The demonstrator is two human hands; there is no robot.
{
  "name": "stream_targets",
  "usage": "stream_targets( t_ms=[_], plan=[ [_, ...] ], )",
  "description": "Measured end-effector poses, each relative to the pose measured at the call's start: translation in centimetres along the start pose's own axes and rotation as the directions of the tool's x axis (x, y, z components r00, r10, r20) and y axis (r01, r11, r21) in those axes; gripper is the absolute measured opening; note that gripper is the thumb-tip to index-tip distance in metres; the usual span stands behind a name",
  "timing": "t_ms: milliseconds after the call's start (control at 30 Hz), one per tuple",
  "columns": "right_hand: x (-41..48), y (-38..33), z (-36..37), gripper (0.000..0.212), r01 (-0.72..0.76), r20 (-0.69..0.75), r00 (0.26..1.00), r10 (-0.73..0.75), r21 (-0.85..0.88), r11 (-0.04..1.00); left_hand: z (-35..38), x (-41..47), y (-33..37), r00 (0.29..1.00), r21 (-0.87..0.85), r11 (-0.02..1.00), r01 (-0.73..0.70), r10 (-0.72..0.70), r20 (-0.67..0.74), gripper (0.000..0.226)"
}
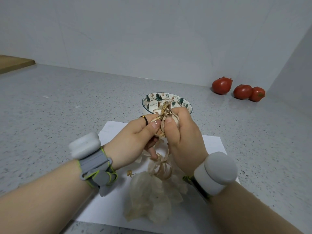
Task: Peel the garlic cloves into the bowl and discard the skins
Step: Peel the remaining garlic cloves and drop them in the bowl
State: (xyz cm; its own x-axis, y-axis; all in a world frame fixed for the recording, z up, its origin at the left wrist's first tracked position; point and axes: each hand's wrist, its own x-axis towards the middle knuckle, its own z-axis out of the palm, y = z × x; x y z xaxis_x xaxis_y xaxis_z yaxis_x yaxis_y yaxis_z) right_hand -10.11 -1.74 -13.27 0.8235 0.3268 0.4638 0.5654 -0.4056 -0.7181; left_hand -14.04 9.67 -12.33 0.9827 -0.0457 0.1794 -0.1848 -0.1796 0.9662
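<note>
Fingers and thumbs of the left hand (133, 141) and right hand (184, 137) are gripping one garlic bulb (168, 119) above the paper sheet (214, 144). Loose skins (152, 196) are lying toward the sheet's near edge. The bowl (152, 100) is sitting just beyond its far edge. Three tomatoes (222, 85) are occupying the countertop's (67, 107) far right corner, and open surface is extending left to a wooden board (15, 63).

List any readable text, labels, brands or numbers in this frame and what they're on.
None: no readable text anywhere in the frame.
bowl: leaf pattern only, no words.
left wrist unit, right wrist unit: plain, no brand visible.
white sheet: blank where it shows.
garlic bulb, gripped by left hand and right hand: no label.
</note>
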Motion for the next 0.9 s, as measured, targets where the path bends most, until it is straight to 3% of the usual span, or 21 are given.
stream_targets(
  t_ms=[233,467,533,600,700,900],
  plan=[
    [0.0,0.2,0.4,0.039,-0.006,-0.046,0.999,0.009,0.062,0.998,0.1,-0.1,0.2,1.000,-0.042,0.999,-0.002,0.003,0.004,0.025],
    [0.3,0.3,0.0,0.008,-0.031,0.101,0.995,0.012,0.182,0.983,0.5,-0.1,0.7,0.991,-0.003,0.999,0.041,-0.041,-0.125,0.032],
    [0.2,0.2,0.1,0.012,-0.033,0.144,0.990,0.003,0.207,0.978,0.6,-0.1,0.7,0.985,0.079,0.996,0.039,-0.025,-0.170,0.044],
    [-0.1,0.1,0.6,0.025,-0.042,0.160,0.987,0.008,0.208,0.977,0.5,0.0,0.3,0.972,0.204,0.978,0.039,0.011,-0.236,0.042],
    [-0.1,-0.1,1.0,0.039,-0.110,0.156,0.985,0.078,0.211,0.971,0.7,0.3,0.1,0.965,0.154,0.987,0.055,-0.013,-0.261,0.032],
    [-0.1,-0.7,1.1,0.018,-0.092,0.080,0.994,0.078,0.190,0.977,0.9,0.2,0.0,0.948,0.117,0.993,0.017,0.021,-0.318,0.032]
  ],
)
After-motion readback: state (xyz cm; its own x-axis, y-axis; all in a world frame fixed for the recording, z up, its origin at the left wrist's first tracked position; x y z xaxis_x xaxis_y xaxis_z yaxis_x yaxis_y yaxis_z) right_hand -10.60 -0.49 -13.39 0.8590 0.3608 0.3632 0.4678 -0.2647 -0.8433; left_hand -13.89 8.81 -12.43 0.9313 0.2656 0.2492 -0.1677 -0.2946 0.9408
